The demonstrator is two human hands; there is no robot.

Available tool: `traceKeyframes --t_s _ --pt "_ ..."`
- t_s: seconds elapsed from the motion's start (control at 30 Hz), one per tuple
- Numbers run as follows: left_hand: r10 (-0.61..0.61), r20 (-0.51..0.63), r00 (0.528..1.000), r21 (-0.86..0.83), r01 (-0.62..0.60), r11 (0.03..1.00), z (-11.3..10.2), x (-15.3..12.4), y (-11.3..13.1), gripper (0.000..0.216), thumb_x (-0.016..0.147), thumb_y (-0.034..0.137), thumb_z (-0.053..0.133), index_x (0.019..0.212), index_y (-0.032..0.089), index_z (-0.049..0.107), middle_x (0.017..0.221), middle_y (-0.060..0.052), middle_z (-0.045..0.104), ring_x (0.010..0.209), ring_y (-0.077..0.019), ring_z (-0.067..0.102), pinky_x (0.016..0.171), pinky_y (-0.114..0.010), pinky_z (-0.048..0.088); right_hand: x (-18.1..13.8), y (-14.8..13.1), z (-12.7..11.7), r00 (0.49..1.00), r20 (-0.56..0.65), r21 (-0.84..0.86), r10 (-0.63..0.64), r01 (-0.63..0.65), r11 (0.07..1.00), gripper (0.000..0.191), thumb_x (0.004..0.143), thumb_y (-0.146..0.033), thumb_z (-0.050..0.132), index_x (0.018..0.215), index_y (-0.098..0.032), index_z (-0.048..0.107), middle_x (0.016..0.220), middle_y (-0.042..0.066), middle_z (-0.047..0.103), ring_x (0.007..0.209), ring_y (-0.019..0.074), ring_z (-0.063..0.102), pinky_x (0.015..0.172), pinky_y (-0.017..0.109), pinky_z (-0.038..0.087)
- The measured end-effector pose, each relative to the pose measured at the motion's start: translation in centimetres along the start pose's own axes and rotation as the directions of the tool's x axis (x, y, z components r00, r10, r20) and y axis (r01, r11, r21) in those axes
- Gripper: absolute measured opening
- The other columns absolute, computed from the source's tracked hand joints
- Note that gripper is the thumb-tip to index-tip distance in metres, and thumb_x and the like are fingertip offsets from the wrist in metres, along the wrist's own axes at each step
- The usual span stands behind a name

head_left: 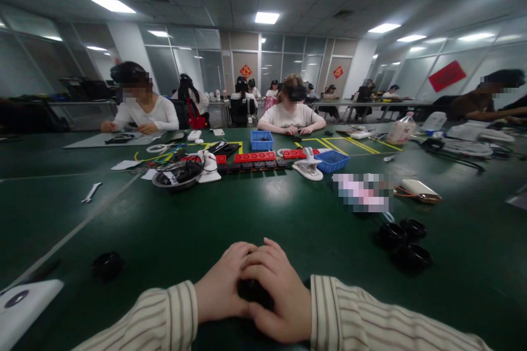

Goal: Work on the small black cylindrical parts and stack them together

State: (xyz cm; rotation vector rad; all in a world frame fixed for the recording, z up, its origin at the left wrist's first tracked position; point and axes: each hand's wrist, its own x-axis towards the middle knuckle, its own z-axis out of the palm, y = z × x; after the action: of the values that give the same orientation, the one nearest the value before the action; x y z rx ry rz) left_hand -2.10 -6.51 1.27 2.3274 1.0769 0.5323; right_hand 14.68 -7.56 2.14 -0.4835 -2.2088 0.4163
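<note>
My left hand [225,282] and my right hand [278,290] are closed together round a dark rounded object [253,292], low over the green table's near edge. Only a black patch of it shows between the palms and thumbs; its kind is hidden. My right fingers overlap those of the left. Off to the right sit three glossy black, round, hollow pieces [413,255] in a cluster. A similar black piece [107,266] lies alone to the left of my hands.
A wrench [91,192] rests at left, and a white device [28,304] at the near left corner. Across the middle stand a dark bowl of cables [175,178], red sockets [255,157], a white clamp [308,165] and blue trays [331,162]. Co-workers sit beyond.
</note>
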Motion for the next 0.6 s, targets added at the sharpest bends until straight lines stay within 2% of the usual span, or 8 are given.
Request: traceKeyframes --t_s 0.1,0.17,0.23,0.3,0.4,0.53,0.6 --pt "-0.008 -0.022 1.0 0.055 0.009 0.998 -0.1 -0.1 0.6 0.071 0.052 0.05 0.072 0.11 0.019 0.045 0.112 -0.009 0.047 0.106 -0.0298 0.042 0.101 -0.051 0.024 0.0 0.2 -0.2 0.989 0.003 -0.001 0.146 -0.146 0.989 0.038 0.077 -0.048 0.046 0.099 -0.018 0.049 0.097 0.008 0.054 0.09 0.0214 0.048 0.084 0.04 0.036" --pt "-0.038 -0.047 0.998 0.093 0.042 0.995 0.0 -0.1 0.9 0.06 0.055 0.049 0.071 0.101 0.018 0.048 0.105 -0.008 0.049 0.101 -0.0288 0.045 0.101 -0.053 0.021 0.0 0.3 -0.1 0.977 -0.005 -0.03 0.215 -0.215 0.976 0.041 0.075 -0.054 0.049 0.094 -0.017 0.05 0.093 0.008 0.052 0.085 0.021 0.047 0.078 0.038 0.037" --pt "-0.049 -0.075 0.996 0.111 0.057 0.992 0.0 -0.2 1.1 0.042 0.06 0.041 0.068 0.091 0.018 0.052 0.096 -0.006 0.051 0.093 -0.0255 0.047 0.098 -0.05 0.027 -0.1 0.5 0.1 0.971 0.025 -0.071 0.239 -0.237 0.969 0.036 0.074 -0.05 0.054 0.087 -0.018 0.05 0.088 0.005 0.051 0.081 0.0196 0.046 0.075 0.036 0.037" --pt "-0.039 -0.095 0.995 0.106 0.049 0.993 0.1 -0.2 1.2 0.031 0.059 0.032 0.068 0.084 0.018 0.054 0.091 -0.004 0.051 0.089 -0.023 0.048 0.091 -0.043 0.036 -0.1 0.7 0.2 0.973 0.063 -0.092 0.221 -0.215 0.972 0.025 0.074 -0.04 0.057 0.083 -0.018 0.05 0.086 0.004 0.051 0.081 0.0186 0.046 0.074 0.034 0.037" --pt "0.007 -0.097 0.995 0.077 0.001 0.997 0.1 -0.1 1.1 0.034 0.054 0.021 0.07 0.085 0.018 0.057 0.093 -0.003 0.051 0.091 -0.0224 0.047 0.085 -0.035 0.04 -0.1 0.8 0.1 0.987 0.071 -0.065 0.141 -0.137 0.989 0.013 0.073 -0.025 0.054 0.085 -0.018 0.051 0.088 0.005 0.052 0.084 0.0185 0.047 0.075 0.034 0.038" --pt "0.066 -0.056 0.996 0.06 -0.063 0.996 0.1 0.1 0.2 0.035 0.056 0.015 0.068 0.09 0.019 0.061 0.101 -0.003 0.05 0.098 -0.0223 0.046 0.09 -0.033 0.038 0.0 0.5 -0.3 0.997 0.082 0.018 -0.014 0.013 1.0 0.024 0.065 -0.011 0.042 0.086 -0.019 0.051 0.083 0.004 0.056 0.085 0.0179 0.051 0.085 0.038 0.038" --pt "0.07 -0.046 0.996 0.055 -0.067 0.996 0.0 0.2 -0.4 0.038 0.057 0.016 0.068 0.094 0.02 0.06 0.103 -0.003 0.05 0.099 -0.0219 0.047 0.091 -0.033 0.038 -0.1 0.4 -0.5 0.994 0.095 0.029 -0.053 0.05 0.998 0.033 0.062 -0.01 0.04 0.092 -0.019 0.051 0.087 0.003 0.059 0.09 0.0178 0.052 0.096 0.043 0.03"
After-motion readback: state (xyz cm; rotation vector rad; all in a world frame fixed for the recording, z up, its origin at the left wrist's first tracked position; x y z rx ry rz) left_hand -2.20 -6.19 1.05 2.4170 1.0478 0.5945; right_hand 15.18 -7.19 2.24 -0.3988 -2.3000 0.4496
